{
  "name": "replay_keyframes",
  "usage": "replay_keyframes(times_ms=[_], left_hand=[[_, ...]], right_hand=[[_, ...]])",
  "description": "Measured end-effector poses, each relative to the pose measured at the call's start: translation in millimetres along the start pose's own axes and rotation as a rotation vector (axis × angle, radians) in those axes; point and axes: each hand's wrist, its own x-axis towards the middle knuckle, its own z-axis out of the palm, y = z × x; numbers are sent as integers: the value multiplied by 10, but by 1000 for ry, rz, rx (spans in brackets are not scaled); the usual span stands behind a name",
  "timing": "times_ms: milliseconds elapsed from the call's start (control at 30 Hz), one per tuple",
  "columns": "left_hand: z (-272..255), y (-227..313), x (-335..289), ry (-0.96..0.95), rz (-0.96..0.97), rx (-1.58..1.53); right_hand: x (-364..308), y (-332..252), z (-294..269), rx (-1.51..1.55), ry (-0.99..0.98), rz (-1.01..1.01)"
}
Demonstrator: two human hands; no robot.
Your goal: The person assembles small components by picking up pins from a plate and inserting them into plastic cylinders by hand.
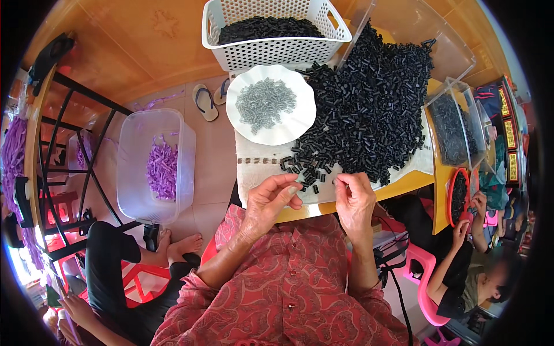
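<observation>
Both my hands hover over the front edge of the table, a short gap between them. My left hand (272, 202) has thumb and forefinger pinched together; anything between them is too small to name. Dark bits show right by its fingertips, and I cannot tell whether they touch. My right hand (354, 200) is also closed in a pinch, with its fingertips turned down and its contents hidden. Just beyond lies a big heap of small black tube-like plastic pieces (369, 109). A white scalloped plate (241, 127) left of the heap holds a mound of tiny clear pieces (265, 105).
Behind the plate stands a white perforated basket (271, 53) of black pieces. Clear boxes (456, 124) sit at the right. On the floor at left is a translucent tub (130, 173) with purple strips. Co-workers sit left and right, one by a red tray (452, 199).
</observation>
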Motion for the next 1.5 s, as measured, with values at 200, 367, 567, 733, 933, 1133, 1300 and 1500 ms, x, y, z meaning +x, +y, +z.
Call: replay_keyframes(times_ms=[200, 367, 567, 733, 933, 1133, 1300, 1500], left_hand=[[-15, 10, 3, -2, -8, 10], [-33, 0, 10, -25, -22, 7], [-40, -7, 20, -30, -24, -12], [-44, -3, 24, -30, -27, -20], [-31, 12, 21, -3, -32, -20], [-36, -30, 25, 18, 47, 7], [-32, -9, 17, 16, 76, -24], [-73, 5, 6, 50, 29, -92]], right_hand=[[58, 39, 127, -144, -40, -31], [113, 14, 180, -204, -66, -11], [137, 13, 173, -294, -78, 16], [142, 31, 189, -249, -88, -1], [136, -167, 184, 189, -102, 38], [140, -340, 213, 321, -225, -10], [143, -412, 280, 328, -275, -81], [202, -499, 275, 324, -327, -130]])
